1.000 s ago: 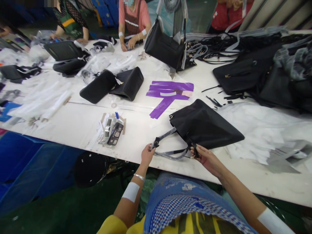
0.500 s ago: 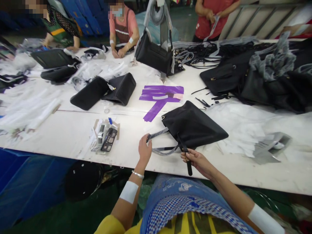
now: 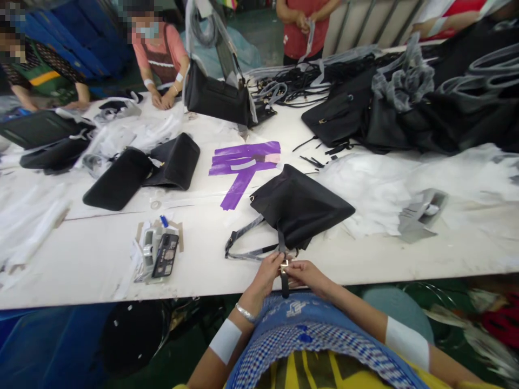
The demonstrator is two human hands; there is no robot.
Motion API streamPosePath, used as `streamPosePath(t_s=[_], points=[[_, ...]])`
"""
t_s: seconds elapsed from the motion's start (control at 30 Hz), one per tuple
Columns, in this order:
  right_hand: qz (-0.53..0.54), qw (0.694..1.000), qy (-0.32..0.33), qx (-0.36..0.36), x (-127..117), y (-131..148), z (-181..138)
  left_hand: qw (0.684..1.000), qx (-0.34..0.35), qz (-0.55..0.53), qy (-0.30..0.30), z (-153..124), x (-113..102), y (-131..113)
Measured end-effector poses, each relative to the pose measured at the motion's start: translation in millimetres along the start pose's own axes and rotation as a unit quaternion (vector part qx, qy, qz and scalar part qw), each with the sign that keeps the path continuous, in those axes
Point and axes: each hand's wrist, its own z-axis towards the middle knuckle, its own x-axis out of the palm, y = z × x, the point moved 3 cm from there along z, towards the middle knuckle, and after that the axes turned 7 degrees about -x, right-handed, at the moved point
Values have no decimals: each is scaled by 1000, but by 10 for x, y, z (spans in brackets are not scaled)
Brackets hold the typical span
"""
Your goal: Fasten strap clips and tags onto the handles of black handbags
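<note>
A black handbag lies flat on the white table in front of me, its wrapped grey handle trailing toward the near edge. A black strap with a small gold buckle runs from the bag over the table's edge. My left hand and my right hand meet at that buckle, fingers of both pinched on the strap.
A tape dispenser and a small dark card lie left of the bag. Purple tape strips mark the table behind it. Two black bags lie further left, white wrapping paper and piled bags right. Other people work across the table.
My left hand let go of the grey handle and moved right to join my right hand at the strap's buckle. The bag sits slightly further left in view.
</note>
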Motion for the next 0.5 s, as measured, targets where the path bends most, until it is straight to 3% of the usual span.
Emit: streamPosePath(t_s=[0.1, 0.2, 0.3, 0.4, 0.5], points=[[-141, 989, -14, -45, -321, -44, 41, 999, -5, -7, -40, 45, -97, 52], [-271, 935, -194, -119, -953, 55, 51, 996, -7, -1, -93, 99, -234, 130], [-297, 867, -383, -118, -1627, 194, 0, 991, -16, 10, -135, 123, -378, 212], [-295, 812, -490, -113, -2120, 326, -45, 987, -17, 34, -154, 118, -475, 263], [-346, 768, -529, -101, -2395, 406, -51, 985, -9, 70, -156, 122, -509, 277]])
